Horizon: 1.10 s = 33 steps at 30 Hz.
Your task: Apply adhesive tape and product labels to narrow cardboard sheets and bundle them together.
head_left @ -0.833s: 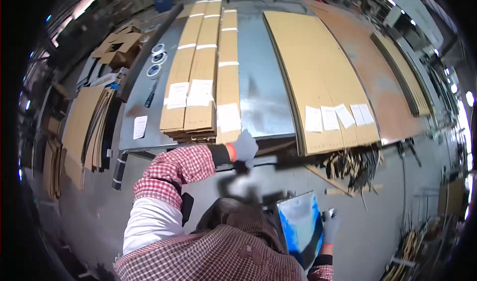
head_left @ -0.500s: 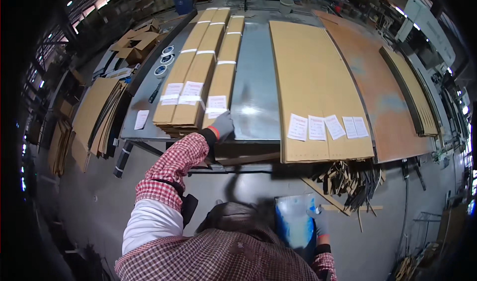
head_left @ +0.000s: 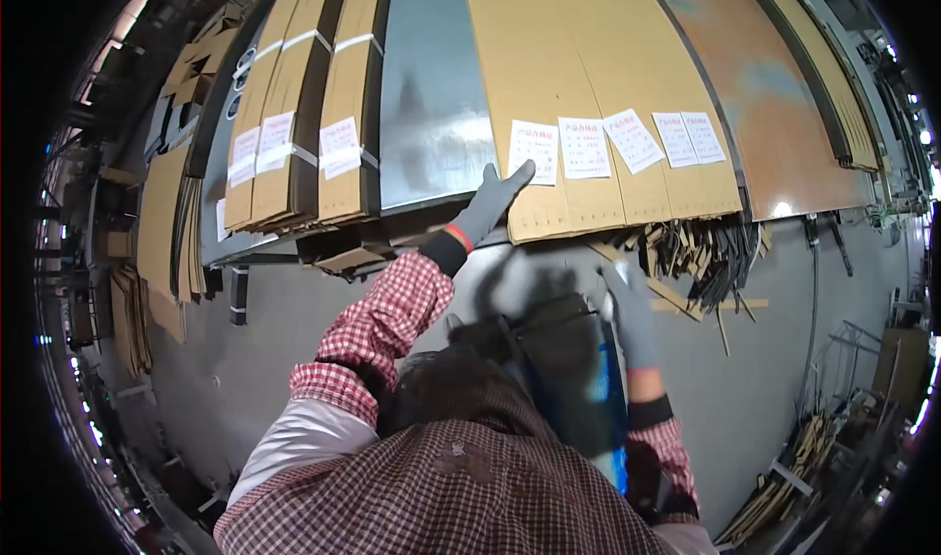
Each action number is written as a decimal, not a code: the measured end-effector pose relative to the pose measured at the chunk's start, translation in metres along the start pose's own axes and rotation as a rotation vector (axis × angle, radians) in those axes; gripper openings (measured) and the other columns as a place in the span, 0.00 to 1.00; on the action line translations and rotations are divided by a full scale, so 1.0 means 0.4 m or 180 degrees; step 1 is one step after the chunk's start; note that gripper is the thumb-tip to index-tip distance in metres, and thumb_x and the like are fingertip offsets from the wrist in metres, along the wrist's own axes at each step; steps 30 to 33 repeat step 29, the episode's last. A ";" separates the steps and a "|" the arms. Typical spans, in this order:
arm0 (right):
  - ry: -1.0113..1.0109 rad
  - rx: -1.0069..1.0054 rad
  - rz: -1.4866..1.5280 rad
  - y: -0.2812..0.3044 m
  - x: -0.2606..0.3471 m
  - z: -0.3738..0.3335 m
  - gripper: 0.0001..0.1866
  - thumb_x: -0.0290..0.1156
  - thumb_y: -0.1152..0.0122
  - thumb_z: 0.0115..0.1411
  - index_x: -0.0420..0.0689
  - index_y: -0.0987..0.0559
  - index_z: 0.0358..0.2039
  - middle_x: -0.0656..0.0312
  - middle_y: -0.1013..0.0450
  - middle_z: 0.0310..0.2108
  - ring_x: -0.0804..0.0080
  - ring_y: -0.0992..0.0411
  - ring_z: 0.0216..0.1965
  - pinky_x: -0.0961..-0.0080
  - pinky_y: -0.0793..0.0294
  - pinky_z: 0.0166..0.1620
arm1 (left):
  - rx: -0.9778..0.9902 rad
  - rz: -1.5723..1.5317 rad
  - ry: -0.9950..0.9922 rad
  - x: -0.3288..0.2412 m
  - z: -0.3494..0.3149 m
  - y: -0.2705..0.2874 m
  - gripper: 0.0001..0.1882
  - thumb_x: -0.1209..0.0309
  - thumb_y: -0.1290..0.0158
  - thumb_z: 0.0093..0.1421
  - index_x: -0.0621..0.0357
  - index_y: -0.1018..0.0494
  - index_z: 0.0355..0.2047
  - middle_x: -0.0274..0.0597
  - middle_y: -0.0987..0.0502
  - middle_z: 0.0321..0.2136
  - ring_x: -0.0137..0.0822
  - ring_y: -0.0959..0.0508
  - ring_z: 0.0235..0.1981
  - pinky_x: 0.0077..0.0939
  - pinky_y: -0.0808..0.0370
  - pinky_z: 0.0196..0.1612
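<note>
My left hand [head_left: 498, 202], in a grey glove with a red cuff edge, reaches over the table's front edge. Its thumb and fingers are spread, and a fingertip touches or nearly touches the leftmost white label [head_left: 533, 153] on a wide stack of brown cardboard sheets [head_left: 627, 55]. Several more labels lie in a row along that stack's near end. Lower down, in front of the table, my right hand [head_left: 635, 325] is gloved too, its fingers curled. Something small and pale shows at its finger side, too blurred to name.
Narrow cardboard bundles [head_left: 350, 84] bound with white straps stand at the left of the metal tabletop [head_left: 431, 94]. Dark and brown strips [head_left: 691, 261] hang below the wide stack. A blue-stained panel [head_left: 598, 378] is beside my right arm. Tape rolls [head_left: 236, 89] sit far left.
My left hand has left the narrow strapped bundle and moved right to the wide stack's label. My right hand has risen toward the table. The view has moved closer to the table.
</note>
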State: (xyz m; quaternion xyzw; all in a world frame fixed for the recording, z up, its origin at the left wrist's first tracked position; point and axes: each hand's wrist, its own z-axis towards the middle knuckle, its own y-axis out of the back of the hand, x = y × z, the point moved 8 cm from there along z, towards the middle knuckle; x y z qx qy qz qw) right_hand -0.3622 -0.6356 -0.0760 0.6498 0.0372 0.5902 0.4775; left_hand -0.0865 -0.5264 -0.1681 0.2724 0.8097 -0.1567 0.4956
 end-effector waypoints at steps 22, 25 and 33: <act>0.0863 0.1251 0.0619 -0.109 0.021 -0.015 0.23 0.41 0.40 0.59 0.40 0.25 0.50 0.50 0.27 0.49 0.56 0.28 0.49 0.65 0.27 0.50 | 0.0544 0.0109 -0.0337 0.166 -0.156 -0.082 0.45 0.41 0.42 0.53 0.72 0.37 0.52 0.61 0.26 0.47 0.50 0.24 0.47 0.38 0.25 0.47; 0.1376 0.2166 0.0884 -0.048 0.114 -0.104 0.27 0.43 0.38 0.58 0.40 0.27 0.54 0.53 0.26 0.48 0.61 0.27 0.47 0.67 0.25 0.47 | 0.0354 0.0590 -0.0367 0.244 -0.377 -0.145 0.32 0.53 0.43 0.58 0.64 0.35 0.53 0.52 0.26 0.47 0.45 0.25 0.49 0.38 0.27 0.50; -0.2495 0.3636 0.0362 -0.104 0.004 -0.223 0.41 0.54 0.36 0.56 0.44 0.36 0.63 0.56 0.27 0.48 0.72 0.24 0.37 0.81 0.22 0.35 | 0.0285 0.0206 -0.0034 0.285 -0.450 -0.177 0.34 0.52 0.40 0.56 0.54 0.37 0.58 0.50 0.27 0.50 0.51 0.25 0.51 0.37 0.30 0.56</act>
